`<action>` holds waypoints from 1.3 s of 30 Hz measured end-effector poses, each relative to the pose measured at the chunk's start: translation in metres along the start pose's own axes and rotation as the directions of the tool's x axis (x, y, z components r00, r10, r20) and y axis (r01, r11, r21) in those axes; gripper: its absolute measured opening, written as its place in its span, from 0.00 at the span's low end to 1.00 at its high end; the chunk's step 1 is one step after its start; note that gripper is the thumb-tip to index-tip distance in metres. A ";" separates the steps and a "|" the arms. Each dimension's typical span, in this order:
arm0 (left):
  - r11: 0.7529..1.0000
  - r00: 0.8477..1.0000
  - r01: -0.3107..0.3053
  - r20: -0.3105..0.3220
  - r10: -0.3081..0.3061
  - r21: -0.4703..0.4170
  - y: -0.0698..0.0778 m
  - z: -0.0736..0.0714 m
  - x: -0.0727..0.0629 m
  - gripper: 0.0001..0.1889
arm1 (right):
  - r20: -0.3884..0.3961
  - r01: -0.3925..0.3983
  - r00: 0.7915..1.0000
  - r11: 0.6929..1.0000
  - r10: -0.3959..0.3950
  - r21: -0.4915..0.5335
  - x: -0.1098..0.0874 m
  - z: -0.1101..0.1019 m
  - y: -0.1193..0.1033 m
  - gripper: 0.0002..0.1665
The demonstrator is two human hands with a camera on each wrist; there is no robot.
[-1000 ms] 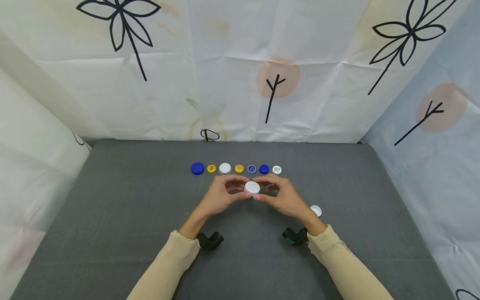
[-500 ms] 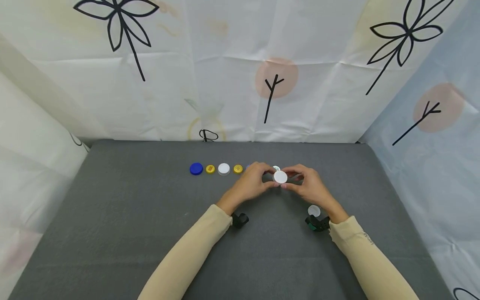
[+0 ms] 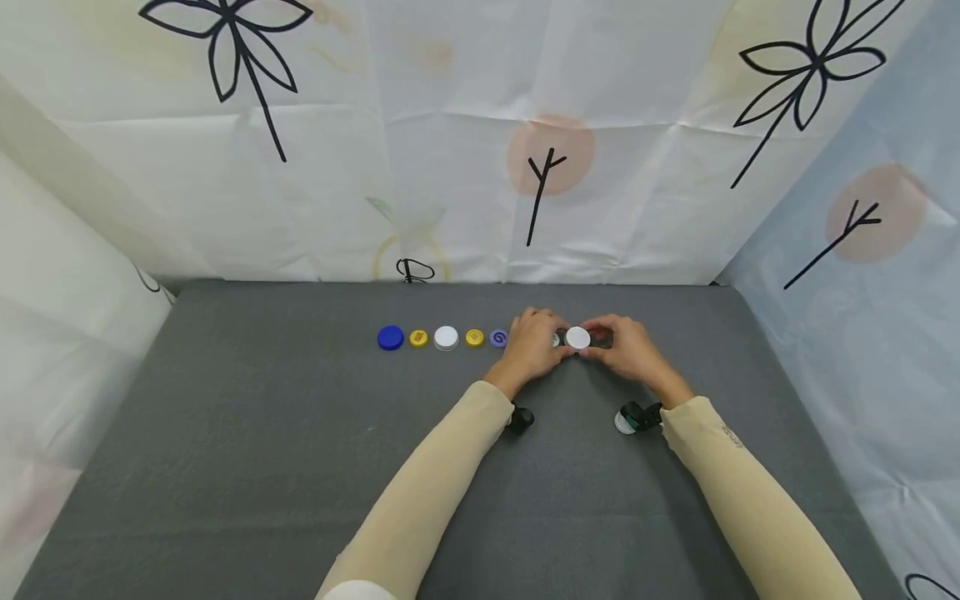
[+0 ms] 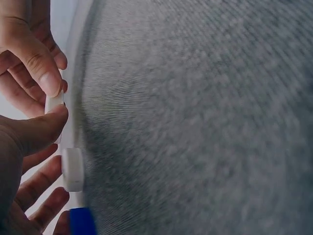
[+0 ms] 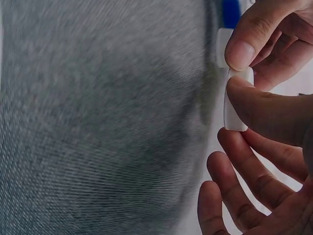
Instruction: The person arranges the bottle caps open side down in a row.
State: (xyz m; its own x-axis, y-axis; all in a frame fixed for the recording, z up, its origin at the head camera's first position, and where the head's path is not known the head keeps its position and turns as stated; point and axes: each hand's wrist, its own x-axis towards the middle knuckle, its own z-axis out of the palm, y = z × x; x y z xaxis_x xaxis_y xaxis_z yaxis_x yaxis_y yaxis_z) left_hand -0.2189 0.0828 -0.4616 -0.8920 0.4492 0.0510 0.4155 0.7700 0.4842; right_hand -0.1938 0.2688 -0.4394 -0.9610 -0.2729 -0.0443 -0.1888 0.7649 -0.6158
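Note:
Between both hands a white bottle cap [image 3: 577,337] is pinched at the right end of a row of caps. My left hand [image 3: 531,348] grips its left side with thumb and fingers; my right hand [image 3: 632,350] grips the right side. Both thumbs lie on its near edge, as the right wrist view shows on the cap [image 5: 236,113]. Just left of it, a white printed cap [image 3: 556,340] is partly covered by my left hand. In the left wrist view, that neighbouring cap [image 4: 73,170] and a blue cap [image 4: 83,221] stand close to my left fingers.
Leftward the row runs on with a purple cap [image 3: 498,338], a yellow cap [image 3: 474,337], a white cap [image 3: 446,337], another yellow cap [image 3: 418,338] and a large blue cap [image 3: 390,337]. A loose white cap [image 3: 624,424] lies partly behind the right wrist camera [image 3: 639,415].
Both hands have carried the white bottle cap right and away from the body, from in front of the row to its right end. The left hand now hides part of the row.

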 end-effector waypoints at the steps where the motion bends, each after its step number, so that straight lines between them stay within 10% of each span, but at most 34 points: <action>1: 1.000 1.000 0.010 0.001 -0.011 0.007 0.000 0.001 0.001 0.19 | 0.009 -0.008 1.000 1.000 0.008 -0.003 0.002 0.001 0.001 0.24; 18: 0.996 0.997 0.069 0.015 -0.070 0.058 0.004 0.005 0.002 0.19 | 0.011 -0.002 1.000 1.000 0.002 -0.020 0.004 0.000 0.008 0.25; 29: 0.997 0.996 -0.079 -0.037 0.079 0.009 0.033 -0.001 -0.024 0.19 | 0.010 0.037 0.999 0.995 -0.038 0.089 -0.049 -0.015 0.019 0.20; 39: 0.981 0.975 -0.150 0.147 0.168 -0.121 0.053 0.020 -0.046 0.18 | 0.020 0.160 0.986 0.981 -0.163 0.105 -0.099 -0.016 0.046 0.19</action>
State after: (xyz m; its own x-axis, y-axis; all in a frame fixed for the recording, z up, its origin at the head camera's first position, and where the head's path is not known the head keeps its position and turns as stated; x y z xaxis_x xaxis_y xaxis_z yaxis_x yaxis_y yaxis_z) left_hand -0.1520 0.1121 -0.4558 -0.7737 0.6336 0.0026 0.5203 0.6331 0.5731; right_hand -0.1109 0.3401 -0.4509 -0.9131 -0.4058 0.0411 -0.3181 0.6454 -0.6944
